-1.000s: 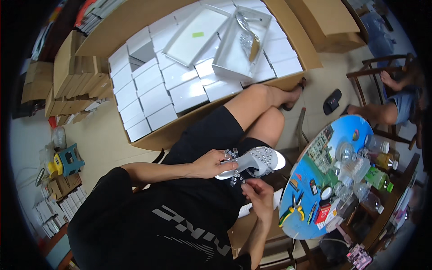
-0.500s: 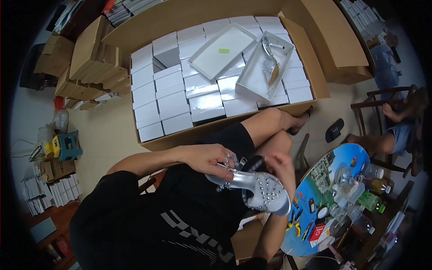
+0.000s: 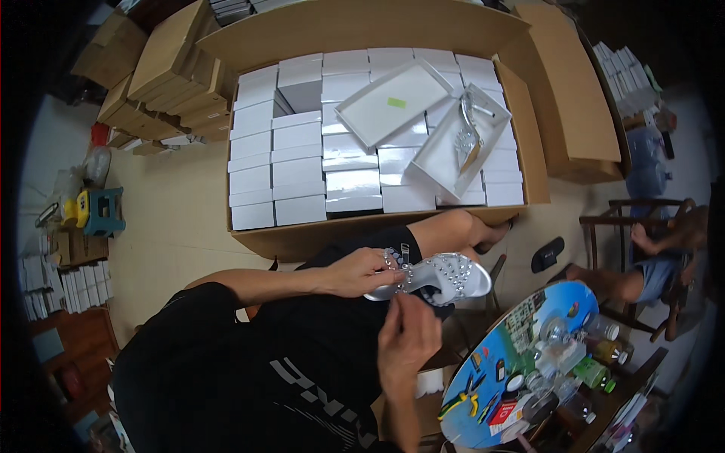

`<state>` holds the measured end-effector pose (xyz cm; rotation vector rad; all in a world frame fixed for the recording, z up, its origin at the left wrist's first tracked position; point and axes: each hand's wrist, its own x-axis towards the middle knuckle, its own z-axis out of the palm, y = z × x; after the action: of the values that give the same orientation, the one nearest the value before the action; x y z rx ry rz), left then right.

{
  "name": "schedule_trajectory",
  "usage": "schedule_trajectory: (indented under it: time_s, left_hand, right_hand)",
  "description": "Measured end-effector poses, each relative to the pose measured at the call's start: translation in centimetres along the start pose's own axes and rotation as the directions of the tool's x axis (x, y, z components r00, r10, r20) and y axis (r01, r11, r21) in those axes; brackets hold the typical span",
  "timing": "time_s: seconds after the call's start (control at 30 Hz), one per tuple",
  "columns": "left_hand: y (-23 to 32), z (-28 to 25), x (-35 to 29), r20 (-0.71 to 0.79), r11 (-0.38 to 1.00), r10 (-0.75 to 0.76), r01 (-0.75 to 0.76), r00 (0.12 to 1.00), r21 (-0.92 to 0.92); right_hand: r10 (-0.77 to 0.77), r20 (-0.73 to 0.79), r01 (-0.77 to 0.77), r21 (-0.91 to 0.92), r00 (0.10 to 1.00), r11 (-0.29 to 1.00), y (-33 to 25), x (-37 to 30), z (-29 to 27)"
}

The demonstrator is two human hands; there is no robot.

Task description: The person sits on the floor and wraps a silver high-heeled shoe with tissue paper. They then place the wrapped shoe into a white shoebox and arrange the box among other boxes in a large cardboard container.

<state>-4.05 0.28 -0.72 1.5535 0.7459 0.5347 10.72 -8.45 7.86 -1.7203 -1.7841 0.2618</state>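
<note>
A silver high-heeled sandal point(image 3: 461, 281) with a studded band lies across my lap, toe to the right. My left hand point(image 3: 366, 273) is closed round its heel end, beside the gem-dotted ankle strap and a small buckle. My right hand point(image 3: 411, 332) is pinched at the near side of the sandal, its fingertips on the strap; the fingers partly hide what they grip. Ahead, the matching sandal point(image 3: 468, 143) rests in an open white shoebox point(image 3: 447, 170). Next to that box lies its white lid point(image 3: 393, 106), inner side up with a green sticker.
A big carton point(image 3: 302, 235) filled with white shoeboxes point(image 3: 298, 177) stands ahead. At right, a round table point(image 3: 461, 408) holds bottles, pliers point(image 3: 472, 400) and a red box. Another person's leg point(image 3: 612, 283) shows near a wooden chair. Brown cartons point(image 3: 166, 60) and a teal stool point(image 3: 104, 211) are left.
The sandal has moved up and turned, its toe now pointing right. My right hand has shifted from the far side of the sandal to its near side, pinching by the strap.
</note>
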Motion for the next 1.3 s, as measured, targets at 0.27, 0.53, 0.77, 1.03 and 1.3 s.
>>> schedule_trajectory:
  time_s: [0.27, 0.53, 0.77, 1.03, 1.3]
  left_hand:
    - [0.9, 1.3, 0.9, -0.224, 0.992, 0.128, -0.128, 0.966, 0.013]
    - [1.1, 2.2, 2.2, -0.258, 0.934, 0.358, -0.341, 0.898, 0.109]
    - [1.9, 4.2, 2.8, -0.251, 0.947, 0.007, -0.088, 0.968, -0.310]
    - [-3.1, -4.8, 11.6, -0.379, 0.923, 0.157, 0.002, 0.912, 0.386]
    - [-7.0, -8.0, 26.8, -0.153, 0.558, -0.268, 0.282, 0.951, 0.781]
  right_hand:
    - [0.059, -0.161, -0.066, -0.041, 0.985, 0.997, 0.1, -2.6, 2.5]
    - [0.518, 0.091, -0.380, 0.786, 0.851, 0.487, 4.6, -2.0, 1.4]
    - [0.379, 0.390, -0.442, 0.895, 0.839, 0.058, 7.7, 0.6, 3.6]
    - [0.633, 0.278, -0.521, 0.821, 0.723, 0.234, 10.9, 2.3, 2.2]
    - [0.662, 0.335, -0.644, 0.705, 0.671, 0.296, 10.4, 4.2, 0.3]
